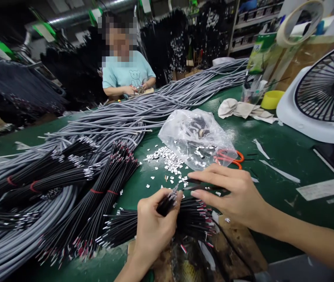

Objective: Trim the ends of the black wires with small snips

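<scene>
My left hand (155,225) is closed around a small bunch of black wires (167,201) with silvery tips pointing up past the thumb. Just to its right, my right hand (239,192) pinches dark tweezers (194,181), their tips close to those wire ends. Beyond both hands lies a scattered pile of small silver-white pieces (169,159). A bundle of black wires (196,219) with red and white ends lies under my hands, partly hidden. Further left, tied bundles of black wires (96,199) rest on the green table (137,184).
Long grey cables (155,103) stretch across the table. A clear plastic bag (174,127) partly covers orange-handled scissors (239,157). On the right stand a white fan (298,102), a yellow tape ring (272,100) and a crumpled cloth (234,108). Another person (127,74) works opposite.
</scene>
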Demonstrator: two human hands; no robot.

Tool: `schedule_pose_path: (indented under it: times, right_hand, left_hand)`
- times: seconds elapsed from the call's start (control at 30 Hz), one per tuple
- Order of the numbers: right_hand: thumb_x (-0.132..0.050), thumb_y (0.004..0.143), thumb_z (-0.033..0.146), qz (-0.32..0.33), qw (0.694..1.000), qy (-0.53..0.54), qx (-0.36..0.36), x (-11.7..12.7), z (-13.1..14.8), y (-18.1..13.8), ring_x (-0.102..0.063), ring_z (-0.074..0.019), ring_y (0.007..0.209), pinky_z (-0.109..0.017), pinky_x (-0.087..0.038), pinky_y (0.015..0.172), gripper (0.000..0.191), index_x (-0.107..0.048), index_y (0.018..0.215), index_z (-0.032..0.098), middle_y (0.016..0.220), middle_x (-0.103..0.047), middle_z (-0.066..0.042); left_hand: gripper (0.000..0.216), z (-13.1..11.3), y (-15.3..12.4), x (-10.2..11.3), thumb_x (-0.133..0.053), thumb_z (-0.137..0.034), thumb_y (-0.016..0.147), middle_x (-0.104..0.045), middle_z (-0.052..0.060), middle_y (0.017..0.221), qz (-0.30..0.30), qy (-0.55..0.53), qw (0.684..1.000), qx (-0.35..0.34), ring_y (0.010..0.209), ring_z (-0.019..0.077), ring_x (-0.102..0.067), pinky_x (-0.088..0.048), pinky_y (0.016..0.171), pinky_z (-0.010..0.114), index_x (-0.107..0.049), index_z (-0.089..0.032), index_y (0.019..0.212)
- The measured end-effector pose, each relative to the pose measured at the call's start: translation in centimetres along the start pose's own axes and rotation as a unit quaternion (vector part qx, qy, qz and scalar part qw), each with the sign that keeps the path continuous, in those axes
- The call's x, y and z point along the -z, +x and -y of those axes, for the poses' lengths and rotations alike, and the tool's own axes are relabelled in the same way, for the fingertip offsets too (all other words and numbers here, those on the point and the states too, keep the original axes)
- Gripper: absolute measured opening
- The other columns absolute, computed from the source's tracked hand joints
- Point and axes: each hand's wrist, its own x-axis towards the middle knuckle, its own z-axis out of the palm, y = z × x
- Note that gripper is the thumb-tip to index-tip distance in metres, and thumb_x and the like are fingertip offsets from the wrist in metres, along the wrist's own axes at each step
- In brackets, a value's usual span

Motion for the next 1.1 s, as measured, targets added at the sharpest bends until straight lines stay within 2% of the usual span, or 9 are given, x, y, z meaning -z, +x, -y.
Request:
schedule_pose_path:
  times: [0.1,0.27,0.57,0.63,0.9,1.1]
  right_hand:
    - [-0.061,0.078,0.027,-0.055,0.987,-0.132,0.079,0.31,-0.22,-0.32,-0.061,-0.011,0.069,-0.023,-0.044,0.065,0.019,-0.066,0.096,0.022,0.084,-0.068,0.0]
    - [-0.059,0.08,0.027,-0.053,0.961,-0.242,0.124,0.21,-0.52,-0.69,-0.06,-0.0114,0.066,-0.025,-0.041,0.06,0.019,-0.066,0.097,0.022,0.084,-0.069,0.001]
    - [-0.056,0.082,0.027,-0.019,0.951,-0.266,0.154,0.02,-0.24,-0.95,-0.059,-0.0102,0.066,-0.026,-0.037,0.057,0.02,-0.064,0.1,0.022,0.084,-0.069,0.001]
    - [-0.055,0.083,0.027,-0.028,0.949,-0.271,0.16,0.07,-0.16,-0.89,-0.058,-0.01,0.064,-0.026,-0.037,0.056,0.018,-0.065,0.097,0.02,0.082,-0.069,0.001]
    - [-0.06,0.08,0.025,-0.059,0.945,-0.28,0.159,0.91,-0.25,-0.6,-0.059,-0.0103,0.064,-0.025,-0.039,0.057,0.018,-0.065,0.096,0.02,0.082,-0.069,0.001]
    - [-0.059,0.08,0.025,-0.05,0.946,-0.276,0.161,0.77,-0.36,-0.87,-0.059,-0.0114,0.068,-0.027,-0.04,0.059,0.022,-0.064,0.101,0.022,0.086,-0.069,0.001]
  left_hand:
    - [0.028,0.0,-0.22,-0.05,-0.056,-0.029,0.078,-0.041,-0.006,0.044,-0.026,-0.002,1.0,0.004,0.039,0.006,-0.035,-0.029,0.04,0.019,-0.049,-0.016,0.054]
    - [0.025,0.01,-0.24,0.01,-0.056,-0.027,0.078,-0.042,-0.006,0.043,-0.026,0.004,1.0,-0.005,0.038,0.0058,-0.036,-0.029,0.039,0.018,-0.053,-0.016,0.056]
    - [0.015,-0.35,-0.15,0.18,-0.057,-0.023,0.076,-0.049,-0.004,0.05,-0.015,0.039,0.998,-0.051,0.045,0.0076,-0.04,-0.033,0.043,0.018,-0.059,-0.016,0.063]
    - [0.014,-0.34,-0.18,0.21,-0.058,-0.023,0.076,-0.05,-0.004,0.05,-0.016,0.04,0.998,-0.055,0.045,0.0077,-0.041,-0.034,0.044,0.018,-0.061,-0.017,0.064]
    - [0.016,-0.3,-0.23,0.16,-0.059,-0.025,0.076,-0.049,-0.005,0.047,-0.03,0.019,0.999,-0.029,0.043,0.0072,-0.04,-0.034,0.042,0.018,-0.06,-0.016,0.063]
    - [0.015,-0.39,-0.28,0.3,-0.06,-0.025,0.075,-0.052,-0.004,0.047,-0.017,-0.005,1.0,-0.023,0.044,0.0081,-0.045,-0.036,0.043,0.018,-0.062,-0.017,0.064]
